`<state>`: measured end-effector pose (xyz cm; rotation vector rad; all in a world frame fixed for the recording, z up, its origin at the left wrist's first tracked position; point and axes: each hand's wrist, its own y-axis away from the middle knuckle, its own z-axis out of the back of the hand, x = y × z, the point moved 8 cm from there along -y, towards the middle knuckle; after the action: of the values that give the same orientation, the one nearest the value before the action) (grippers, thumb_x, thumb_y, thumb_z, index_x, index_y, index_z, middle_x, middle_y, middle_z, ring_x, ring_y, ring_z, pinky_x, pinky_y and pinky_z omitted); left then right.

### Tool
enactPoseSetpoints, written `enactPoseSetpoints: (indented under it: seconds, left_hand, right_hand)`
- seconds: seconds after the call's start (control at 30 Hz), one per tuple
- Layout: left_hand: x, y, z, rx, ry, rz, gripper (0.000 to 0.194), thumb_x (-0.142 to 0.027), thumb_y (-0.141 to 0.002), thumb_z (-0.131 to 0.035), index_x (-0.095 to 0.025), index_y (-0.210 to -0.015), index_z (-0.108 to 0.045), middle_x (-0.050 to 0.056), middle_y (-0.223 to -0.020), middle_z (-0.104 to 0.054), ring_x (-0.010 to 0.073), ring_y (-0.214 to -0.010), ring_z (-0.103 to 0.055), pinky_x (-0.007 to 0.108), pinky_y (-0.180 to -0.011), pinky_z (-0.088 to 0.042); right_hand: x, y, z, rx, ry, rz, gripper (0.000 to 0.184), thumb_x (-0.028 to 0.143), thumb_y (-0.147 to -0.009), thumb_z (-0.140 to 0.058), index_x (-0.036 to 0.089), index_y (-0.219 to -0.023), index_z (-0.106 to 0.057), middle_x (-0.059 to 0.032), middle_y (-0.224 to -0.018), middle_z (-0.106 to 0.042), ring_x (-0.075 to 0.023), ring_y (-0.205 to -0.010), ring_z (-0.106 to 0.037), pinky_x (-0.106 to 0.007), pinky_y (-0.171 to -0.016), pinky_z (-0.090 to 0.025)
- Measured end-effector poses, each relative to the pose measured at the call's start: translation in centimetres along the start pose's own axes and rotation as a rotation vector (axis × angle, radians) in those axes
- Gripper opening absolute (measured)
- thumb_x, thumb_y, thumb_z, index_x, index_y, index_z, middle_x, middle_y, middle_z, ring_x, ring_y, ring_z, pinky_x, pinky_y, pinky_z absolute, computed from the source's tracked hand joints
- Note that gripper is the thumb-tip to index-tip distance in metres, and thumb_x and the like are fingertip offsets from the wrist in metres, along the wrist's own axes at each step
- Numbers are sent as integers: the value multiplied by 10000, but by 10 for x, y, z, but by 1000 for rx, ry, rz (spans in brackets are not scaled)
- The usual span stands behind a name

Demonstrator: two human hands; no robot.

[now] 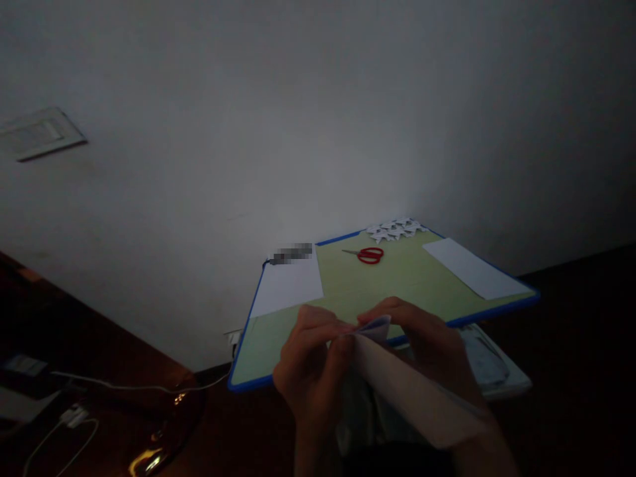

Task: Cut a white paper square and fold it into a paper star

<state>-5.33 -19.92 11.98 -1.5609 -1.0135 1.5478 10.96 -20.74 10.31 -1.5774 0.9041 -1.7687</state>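
A folded strip of white paper [415, 391] is held up in front of the near edge of a small table [397, 278]. My left hand [313, 361] pinches its upper left end between thumb and fingers. Around the same end curls my right hand [430, 338], its fingertips at a folded flap and the strip running down across its palm side. Part of the right thumb is hidden by the paper. Beyond the hands, a pair of scissors [370, 255] with red handles lies on the tabletop, blades to the left.
Several folded white paper pieces [397, 228] sit at the table's back edge. One white sheet [291, 281] lies on the left, with a blurred-out patch at its top, and another sheet [474, 268] on the right. A white cable [144, 386] runs at lower left. Behind stands a wall [298, 119].
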Motion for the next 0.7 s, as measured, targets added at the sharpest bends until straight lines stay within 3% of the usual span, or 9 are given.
enactPoseSetpoints:
  seconds: [0.17,0.33,0.53,0.7]
  left_hand:
    - [9,3,-2,-28,136,40,36,-255,-982,-729,-252,-967,-762,7,-800,-664,177,-757,-629,329,-695,-543]
    - [32,17,-7,-48,240,256,169,-390,-1052,-626,-283,-1115,-741,28,-924,-682,185,-828,-674,301,-714,-575]
    - [48,27,-6,-127,198,456,238,-438,-1043,-642,-239,-1025,-771,33,-933,-698,187,-864,-668,287,-781,-549]
    - [49,24,-2,-222,211,441,211,-415,-1018,-692,-227,-950,-760,11,-900,-677,152,-800,-624,233,-711,-519]
  right_hand:
    - [12,-1,-6,-40,59,93,243,91,-938,-774,249,-1119,-736,0,-953,-770,-151,-852,-736,-263,-738,-591]
    - [23,-1,-8,-119,181,213,326,58,-938,-770,220,-1215,-710,-29,-1006,-766,-145,-892,-734,-248,-776,-599]
    - [14,3,-14,-164,248,182,374,87,-954,-769,227,-1294,-700,-42,-1049,-726,-171,-965,-688,-299,-816,-587]
    - [8,3,-22,-74,290,154,464,111,-995,-713,264,-1429,-655,-54,-1107,-683,-194,-1000,-649,-332,-834,-574]
